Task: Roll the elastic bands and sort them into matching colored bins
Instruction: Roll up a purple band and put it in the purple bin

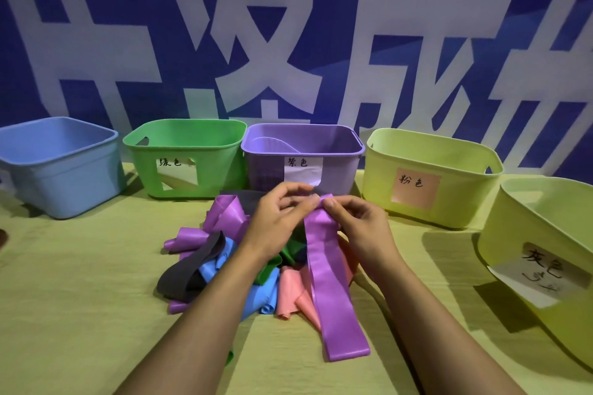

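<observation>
Starting the roll | your left hand (pixel 282 215) and right hand (pixel 356 221) pinch the far end of the purple band (pixel 330 282) with curled fingers, just before the purple bin (pixel 340 151) | band lies flat over the pile (pixel 224 263) toward you | keep edges aligned, roll tight, hold tension.

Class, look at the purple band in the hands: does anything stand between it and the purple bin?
Nothing visible does. Both the left hand and the right hand pinch the purple band at its far end, directly in front of the purple bin, whose top is open.
</observation>
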